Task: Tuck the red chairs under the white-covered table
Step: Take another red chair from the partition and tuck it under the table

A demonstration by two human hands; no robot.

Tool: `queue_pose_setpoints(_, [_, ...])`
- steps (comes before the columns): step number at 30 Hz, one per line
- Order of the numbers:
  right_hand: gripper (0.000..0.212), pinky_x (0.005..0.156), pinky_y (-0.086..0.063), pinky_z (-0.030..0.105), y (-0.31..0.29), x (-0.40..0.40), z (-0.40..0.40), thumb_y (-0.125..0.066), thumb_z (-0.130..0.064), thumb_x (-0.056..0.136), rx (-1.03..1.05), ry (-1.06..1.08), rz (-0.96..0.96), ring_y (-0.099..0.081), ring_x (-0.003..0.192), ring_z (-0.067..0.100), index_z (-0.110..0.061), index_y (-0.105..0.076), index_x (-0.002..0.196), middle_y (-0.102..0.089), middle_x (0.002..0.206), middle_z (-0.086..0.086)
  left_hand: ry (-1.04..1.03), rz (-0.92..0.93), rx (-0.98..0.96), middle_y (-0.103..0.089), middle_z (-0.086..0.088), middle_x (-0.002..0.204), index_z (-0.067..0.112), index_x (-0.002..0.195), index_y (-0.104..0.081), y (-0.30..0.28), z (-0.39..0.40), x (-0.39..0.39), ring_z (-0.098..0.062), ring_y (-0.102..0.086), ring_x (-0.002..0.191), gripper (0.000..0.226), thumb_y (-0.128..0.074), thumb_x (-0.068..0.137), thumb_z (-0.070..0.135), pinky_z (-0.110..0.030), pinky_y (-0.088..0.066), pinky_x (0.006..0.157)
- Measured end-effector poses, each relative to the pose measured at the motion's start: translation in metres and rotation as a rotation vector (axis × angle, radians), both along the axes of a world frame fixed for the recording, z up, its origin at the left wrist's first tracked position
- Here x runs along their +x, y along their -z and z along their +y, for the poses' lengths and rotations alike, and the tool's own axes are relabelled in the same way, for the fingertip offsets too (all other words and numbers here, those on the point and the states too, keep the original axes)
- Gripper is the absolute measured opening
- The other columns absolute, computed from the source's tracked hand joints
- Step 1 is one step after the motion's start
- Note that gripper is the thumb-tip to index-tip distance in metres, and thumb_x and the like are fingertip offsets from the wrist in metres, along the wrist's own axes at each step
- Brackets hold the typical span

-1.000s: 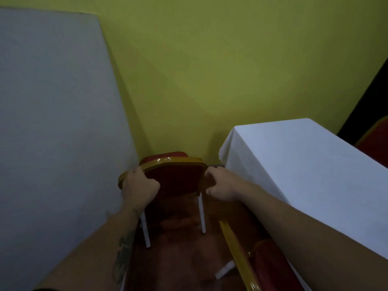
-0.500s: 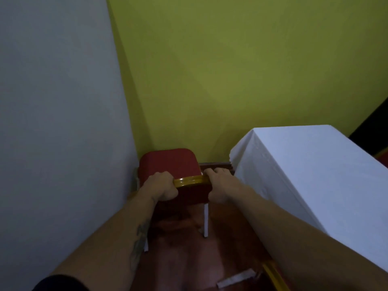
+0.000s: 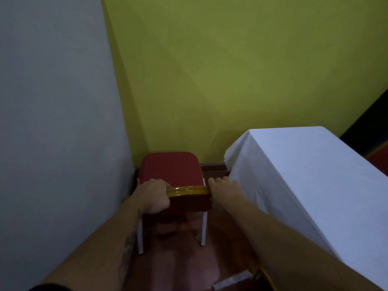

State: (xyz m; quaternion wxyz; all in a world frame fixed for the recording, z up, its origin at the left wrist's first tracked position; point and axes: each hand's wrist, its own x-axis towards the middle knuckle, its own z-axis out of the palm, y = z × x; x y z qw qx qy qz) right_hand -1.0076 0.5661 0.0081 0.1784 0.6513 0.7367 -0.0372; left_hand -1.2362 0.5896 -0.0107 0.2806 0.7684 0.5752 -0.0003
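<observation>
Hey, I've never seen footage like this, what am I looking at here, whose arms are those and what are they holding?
This is one picture from a wide-angle camera worn on a person's head, looking forward and down, so the arms are the wearer's own. The left hand and right hand each grip an end of the gold top rail of a red chair, seen from behind its back. The chair stands in a corner between a grey wall and a yellow wall. To the right is the white-covered table; nothing shows on its top. The chair is beside the table, not under it.
</observation>
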Motion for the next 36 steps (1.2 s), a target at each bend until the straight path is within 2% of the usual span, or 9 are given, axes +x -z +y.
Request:
queue_pose_setpoints(9, [0.034,0.065,-0.039,0.037,-0.006,-0.017,-0.057,-0.062,-0.035,0.095,0.094,-0.134,-0.046,-0.065,0.097,0.028,-0.013,-0.049,0.117,-0.065,0.111,0.009,0.009,0.244,-0.066,-0.068,-0.001,0.098,0.031,0.1,-0.065,-0.014,-0.003,-0.009,-0.022,-0.061,0.082,0.036,-0.059,0.064,0.03,-0.03,-0.05,0.07])
queue_pose_setpoints(15, [0.036,0.066,-0.042,0.036,-0.008,-0.027,-0.079,-0.06,-0.037,0.096,0.094,-0.14,-0.029,-0.066,0.098,0.028,-0.012,-0.05,0.12,-0.066,0.113,0.009,-0.192,0.361,-0.01,-0.047,-0.009,0.133,0.03,0.133,-0.046,-0.015,-0.007,-0.005,-0.038,-0.045,0.126,0.074,-0.066,0.063,0.038,-0.066,-0.042,0.1])
queue_pose_setpoints(19, [0.043,0.078,-0.049,0.04,-0.006,-0.022,-0.084,-0.057,-0.043,0.095,0.077,-0.068,0.004,-0.063,0.107,0.031,-0.012,-0.052,0.125,-0.064,0.12,0.01,-0.605,0.045,-0.085,-0.024,-0.025,0.156,0.016,0.158,-0.002,-0.012,-0.023,0.015,-0.046,-0.031,0.14,0.107,-0.073,0.079,0.018,-0.059,-0.037,0.11])
queue_pose_setpoints(22, [0.047,0.08,-0.049,0.039,-0.009,-0.014,-0.082,-0.059,-0.047,0.093,-0.015,0.019,0.002,-0.063,0.108,0.03,-0.013,-0.056,0.126,-0.064,0.12,0.009,-0.814,-0.489,-0.397,-0.058,-0.023,0.117,-0.001,0.121,-0.05,-0.017,-0.041,0.033,-0.037,-0.059,0.107,0.033,-0.055,0.088,-0.001,-0.05,-0.054,0.083])
queue_pose_setpoints(25, [0.048,0.089,-0.049,0.041,-0.004,-0.003,-0.087,-0.064,-0.042,0.089,-0.142,0.206,0.178,-0.061,0.112,0.032,-0.014,-0.056,0.128,-0.062,0.124,0.01,-0.772,-0.859,-0.637,-0.057,-0.013,0.105,0.008,0.091,-0.056,-0.037,-0.056,0.048,-0.035,-0.058,0.108,0.009,-0.055,0.083,0.003,-0.048,-0.057,0.073])
queue_pose_setpoints(27, [0.049,0.094,-0.05,0.042,-0.003,0.004,-0.093,-0.065,-0.036,0.087,-0.192,0.288,0.294,-0.06,0.114,0.034,-0.015,-0.054,0.129,-0.06,0.127,0.012,-0.77,-0.872,-0.652,-0.056,-0.014,0.122,0.007,0.116,-0.055,-0.032,-0.053,0.061,-0.039,-0.057,0.116,0.05,-0.073,0.072,0.022,-0.054,-0.059,0.075])
queue_pose_setpoints(30, [0.043,0.087,-0.05,0.039,-0.006,0.009,-0.097,-0.064,-0.031,0.086,-0.193,0.251,0.273,-0.061,0.11,0.034,-0.013,-0.055,0.125,-0.059,0.124,0.013,-0.904,-0.724,-0.427,-0.052,-0.023,0.133,-0.005,0.15,-0.003,-0.019,-0.054,0.085,-0.039,-0.061,0.112,0.125,-0.08,0.056,0.027,-0.055,-0.059,0.083])
queue_pose_setpoints(32, [0.038,0.08,-0.049,0.037,-0.01,0.01,-0.096,-0.063,-0.029,0.087,-0.187,0.218,0.254,-0.062,0.106,0.033,-0.011,-0.057,0.12,-0.061,0.121,0.013,-0.964,-0.646,-0.265,-0.052,-0.027,0.135,-0.011,0.146,0.014,-0.014,-0.058,0.094,-0.039,-0.061,0.114,0.126,-0.074,0.062,0.022,-0.048,-0.056,0.094])
queue_pose_setpoints(36, [0.04,0.079,-0.048,0.037,-0.013,0.006,-0.097,-0.063,-0.03,0.089,-0.21,0.204,0.238,-0.061,0.107,0.032,-0.011,-0.056,0.124,-0.061,0.122,0.012,-0.962,-0.601,-0.223,-0.057,-0.024,0.129,-0.01,0.143,0.003,-0.017,-0.056,0.091,-0.037,-0.063,0.11,0.116,-0.077,0.066,0.024,-0.045,-0.055,0.095])
